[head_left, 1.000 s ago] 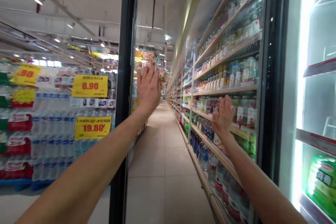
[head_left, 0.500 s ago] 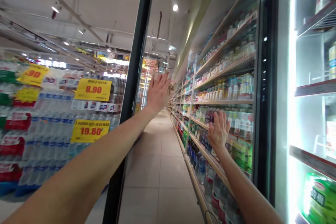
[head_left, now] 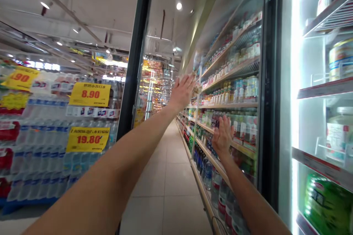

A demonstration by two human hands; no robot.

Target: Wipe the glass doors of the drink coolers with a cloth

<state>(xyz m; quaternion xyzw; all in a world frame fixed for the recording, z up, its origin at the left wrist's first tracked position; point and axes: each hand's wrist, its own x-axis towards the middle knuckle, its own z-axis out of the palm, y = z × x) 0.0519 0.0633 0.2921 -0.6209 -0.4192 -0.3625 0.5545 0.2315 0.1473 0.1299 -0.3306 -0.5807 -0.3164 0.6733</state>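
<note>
My left hand (head_left: 182, 90) lies flat, fingers stretched, on the glass door (head_left: 165, 176) of a fridge. A pale patterned cloth (head_left: 197, 87) sticks out past its right side; most of it is hidden under the palm. Lower and to the right, my right hand (head_left: 223, 136) is open, its fingers upright and its palm turned to the same glass. Nothing shows in that hand. The door has a dark frame (head_left: 135, 44) along its left edge. Shelves of bottles (head_left: 234, 91) show in the glass; whether seen through it or mirrored I cannot tell.
On the right stands the lit fridge, with shelves (head_left: 325, 88) bearing a can (head_left: 342, 58), a white-capped bottle (head_left: 338, 132) and a green pack (head_left: 325, 205). At left are stacked packs of bottled water (head_left: 41, 154) with yellow price signs (head_left: 89, 94).
My left hand has slid right across the glass with the cloth, nearer to my right hand. My right hand keeps about its place on the door. The whole view has shifted slightly.
</note>
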